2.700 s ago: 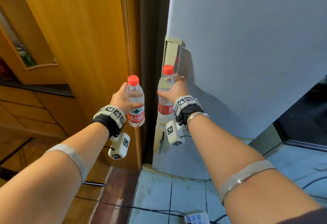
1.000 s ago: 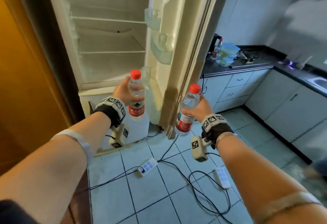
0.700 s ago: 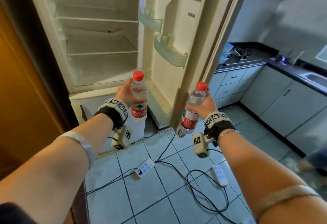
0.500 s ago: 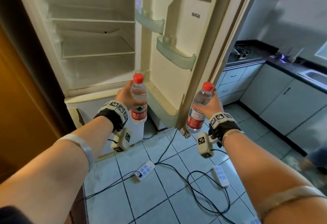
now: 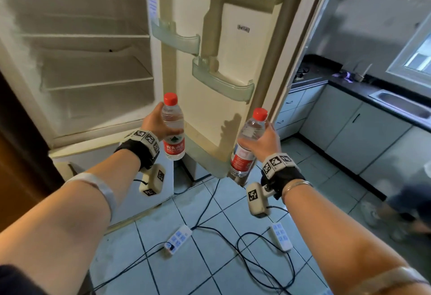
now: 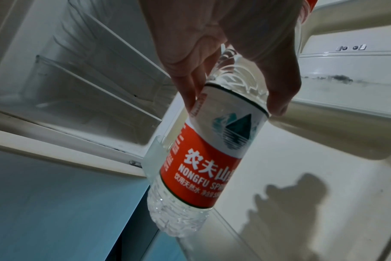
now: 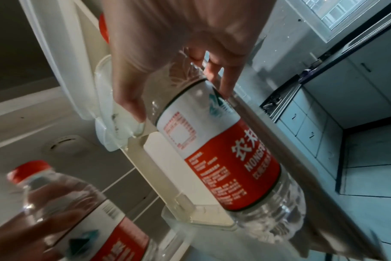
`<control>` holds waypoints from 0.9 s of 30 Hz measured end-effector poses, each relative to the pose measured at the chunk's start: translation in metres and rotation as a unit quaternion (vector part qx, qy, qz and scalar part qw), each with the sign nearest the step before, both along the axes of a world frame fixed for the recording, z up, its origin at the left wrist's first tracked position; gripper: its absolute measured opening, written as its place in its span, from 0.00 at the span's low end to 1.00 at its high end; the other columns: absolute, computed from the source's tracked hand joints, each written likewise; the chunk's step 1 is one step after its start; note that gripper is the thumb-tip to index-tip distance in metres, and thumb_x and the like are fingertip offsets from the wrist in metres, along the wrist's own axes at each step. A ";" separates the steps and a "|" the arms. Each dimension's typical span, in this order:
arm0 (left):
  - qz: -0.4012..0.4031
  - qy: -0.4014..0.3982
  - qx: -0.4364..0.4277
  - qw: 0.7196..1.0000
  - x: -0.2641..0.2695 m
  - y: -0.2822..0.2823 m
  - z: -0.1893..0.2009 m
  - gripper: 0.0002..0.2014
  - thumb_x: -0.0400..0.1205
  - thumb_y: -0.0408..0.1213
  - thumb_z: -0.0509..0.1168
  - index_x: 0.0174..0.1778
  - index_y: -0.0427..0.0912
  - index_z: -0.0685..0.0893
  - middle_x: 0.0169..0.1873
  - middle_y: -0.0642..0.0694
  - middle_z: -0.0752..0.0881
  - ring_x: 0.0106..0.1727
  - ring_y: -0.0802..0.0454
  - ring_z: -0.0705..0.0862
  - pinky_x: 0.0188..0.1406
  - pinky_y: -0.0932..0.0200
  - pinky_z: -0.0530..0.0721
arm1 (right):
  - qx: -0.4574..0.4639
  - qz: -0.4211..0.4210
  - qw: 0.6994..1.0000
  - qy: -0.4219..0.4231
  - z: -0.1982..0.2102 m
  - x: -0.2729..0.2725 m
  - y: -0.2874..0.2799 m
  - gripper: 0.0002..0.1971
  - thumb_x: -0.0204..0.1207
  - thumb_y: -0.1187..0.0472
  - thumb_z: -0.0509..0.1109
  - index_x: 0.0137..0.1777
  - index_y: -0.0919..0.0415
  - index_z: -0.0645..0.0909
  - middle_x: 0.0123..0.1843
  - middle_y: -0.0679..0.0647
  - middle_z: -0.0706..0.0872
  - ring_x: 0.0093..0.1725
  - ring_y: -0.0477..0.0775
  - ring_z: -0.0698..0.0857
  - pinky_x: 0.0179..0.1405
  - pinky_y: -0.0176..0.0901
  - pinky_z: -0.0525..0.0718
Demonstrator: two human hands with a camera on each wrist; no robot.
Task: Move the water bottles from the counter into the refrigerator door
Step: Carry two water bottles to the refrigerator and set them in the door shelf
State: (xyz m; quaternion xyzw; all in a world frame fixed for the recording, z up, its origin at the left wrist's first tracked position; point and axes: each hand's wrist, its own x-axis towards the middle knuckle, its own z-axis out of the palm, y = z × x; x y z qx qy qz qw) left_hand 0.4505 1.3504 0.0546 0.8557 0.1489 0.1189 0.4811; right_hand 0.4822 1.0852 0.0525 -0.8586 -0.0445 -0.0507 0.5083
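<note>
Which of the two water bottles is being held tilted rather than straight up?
The bottle in the right hand: this right bottle leans, its red cap toward the fridge door's outer edge. The left bottle, in the left hand, stands nearly upright.

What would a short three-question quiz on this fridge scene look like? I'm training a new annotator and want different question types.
1. True or false: the refrigerator door stands open.
2. Multiple choice: the bottle in the left hand has a cap that is A) blue, B) red, C) white.
3. Fill in: the right hand grips the right bottle, which is ____ (upright or tilted).

Key
1. True; its inner racks face the camera.
2. B; the left bottle has a red cap.
3. Tilted; its cap leans right, while the left bottle is near upright. Neither bottle is in a door rack yet.
</note>
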 end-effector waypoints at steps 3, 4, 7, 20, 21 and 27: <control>0.000 -0.011 -0.003 1.000 0.016 0.000 0.006 0.36 0.62 0.35 0.80 0.65 0.44 0.71 0.60 0.41 0.83 0.61 0.41 0.82 0.62 0.43 0.80 | 0.027 0.028 0.999 0.007 0.007 0.008 0.013 0.19 0.60 0.60 0.81 0.47 0.47 0.77 0.52 0.48 0.84 0.52 0.50 0.84 0.59 0.51 0.82; -0.001 -0.013 -0.003 1.000 0.020 0.001 0.007 0.35 0.63 0.35 0.80 0.64 0.44 0.71 0.60 0.41 0.84 0.61 0.41 0.82 0.62 0.44 0.80 | 0.029 0.032 0.999 0.008 0.008 0.012 0.019 0.20 0.60 0.59 0.81 0.49 0.49 0.78 0.51 0.48 0.85 0.51 0.49 0.84 0.58 0.48 0.82; -0.003 -0.012 -0.011 1.000 0.032 0.005 0.008 0.35 0.63 0.35 0.79 0.65 0.44 0.71 0.60 0.41 0.83 0.61 0.42 0.82 0.62 0.45 0.80 | 0.042 0.031 0.999 0.014 0.010 0.023 0.037 0.23 0.58 0.56 0.83 0.54 0.54 0.80 0.52 0.50 0.88 0.51 0.49 0.86 0.57 0.47 0.84; -0.040 0.001 -0.029 0.999 0.107 0.054 0.005 0.39 0.64 0.31 0.78 0.71 0.43 0.68 0.65 0.39 0.81 0.66 0.40 0.79 0.66 0.43 0.77 | 0.070 0.029 0.997 0.019 -0.008 0.086 0.141 0.26 0.56 0.63 0.84 0.53 0.52 0.78 0.53 0.51 0.88 0.53 0.53 0.87 0.61 0.54 0.84; -0.047 0.003 -0.029 0.998 0.115 0.060 0.004 0.39 0.65 0.31 0.78 0.71 0.42 0.68 0.65 0.38 0.80 0.66 0.40 0.79 0.66 0.43 0.77 | 0.079 0.028 0.996 0.025 -0.011 0.091 0.150 0.27 0.56 0.65 0.84 0.54 0.54 0.78 0.53 0.52 0.88 0.53 0.53 0.87 0.61 0.55 0.83; -0.087 0.005 -0.027 0.996 0.170 0.095 0.002 0.34 0.65 0.33 0.78 0.65 0.43 0.72 0.61 0.40 0.83 0.62 0.42 0.82 0.63 0.47 0.80 | 0.101 -0.006 0.994 0.028 -0.013 0.130 0.190 0.26 0.59 0.69 0.82 0.57 0.63 0.78 0.47 0.52 0.85 0.44 0.47 0.84 0.50 0.38 0.84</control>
